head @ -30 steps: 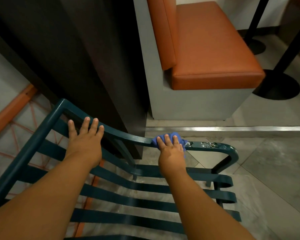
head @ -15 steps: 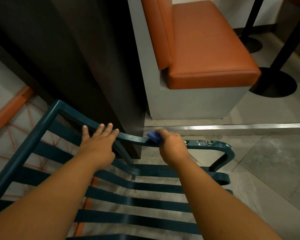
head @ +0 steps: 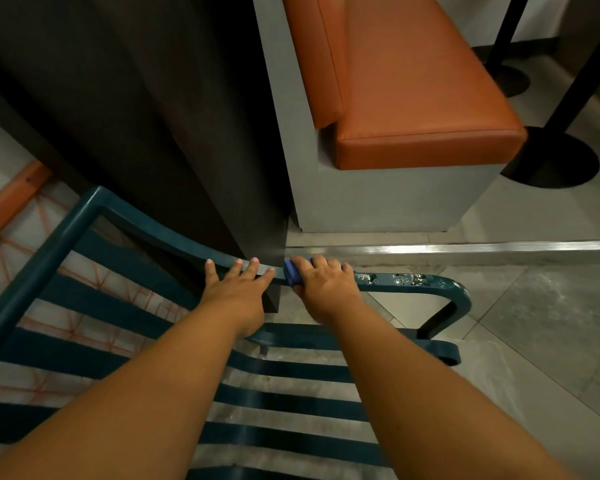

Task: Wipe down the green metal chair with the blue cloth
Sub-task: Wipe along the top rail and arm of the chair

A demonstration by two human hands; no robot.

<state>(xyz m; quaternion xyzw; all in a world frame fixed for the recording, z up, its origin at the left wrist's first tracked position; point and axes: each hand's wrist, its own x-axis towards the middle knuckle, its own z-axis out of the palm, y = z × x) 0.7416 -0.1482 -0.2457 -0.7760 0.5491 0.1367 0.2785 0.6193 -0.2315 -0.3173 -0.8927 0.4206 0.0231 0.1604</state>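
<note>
Right hand (head: 326, 285): fingers curled over the blue cloth (head: 293, 273), gripping it against the top rail of the green metal chair (head: 413, 284). Left hand (head: 238, 289): just beside, fingers straight and flat on the same rail, holding nothing. Rail: chipped paint right of the cloth. Seat slats: under both forearms. Beyond: dark panel (head: 136, 116), orange bench (head: 413, 98) on grey base, tiled floor (head: 551, 323).
</note>
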